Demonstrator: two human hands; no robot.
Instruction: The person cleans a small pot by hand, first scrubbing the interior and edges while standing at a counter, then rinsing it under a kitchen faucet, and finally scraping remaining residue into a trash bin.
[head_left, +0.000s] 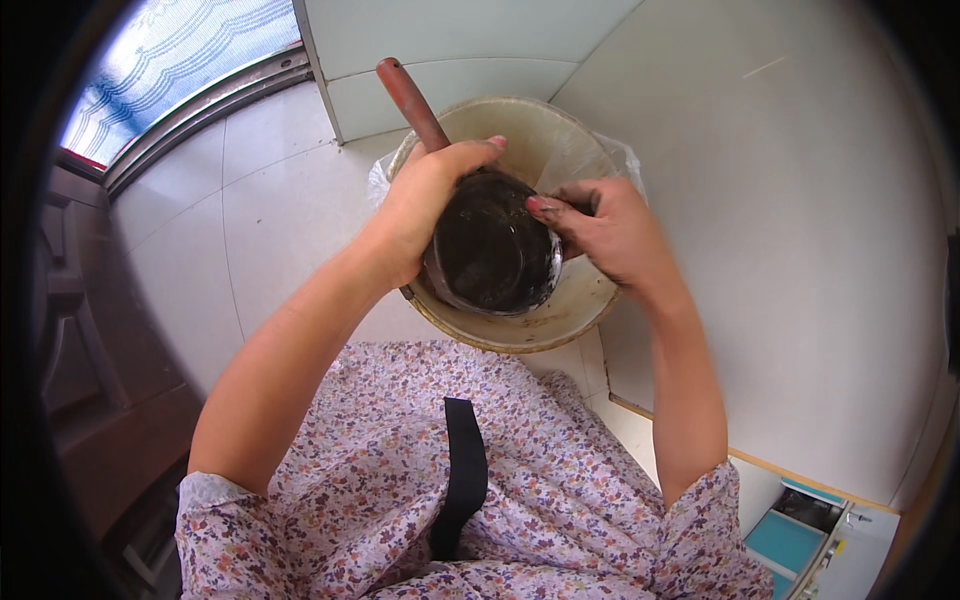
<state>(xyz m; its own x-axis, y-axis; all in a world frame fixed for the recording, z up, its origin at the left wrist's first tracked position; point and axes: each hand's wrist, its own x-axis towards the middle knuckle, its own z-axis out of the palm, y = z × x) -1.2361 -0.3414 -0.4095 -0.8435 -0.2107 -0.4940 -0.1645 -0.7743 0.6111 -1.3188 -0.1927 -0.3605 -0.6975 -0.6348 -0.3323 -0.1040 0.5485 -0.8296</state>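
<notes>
Tilted over a round pale bin (517, 334) is a small dark saucepan (491, 244), its blackened round face turned up to the camera. My left hand (431, 195) grips it at the side near the base of its reddish-brown handle (411, 101), which points up and to the left. The thumb and fingers of my right hand (600, 225) pinch the pan's right edge; dark smudges mark those fingers. A clear plastic bag (626, 161) hangs over the bin's rim at both sides. Stains show inside the bin below the pan.
A pale smooth panel (750, 225) stands close on the right. Behind the bin is a light tiled wall (450, 30). Pale floor tiles (277, 217) lie to the left, with a dark brown panelled door (97, 337) beyond. An open teal compartment (787, 540) is at lower right.
</notes>
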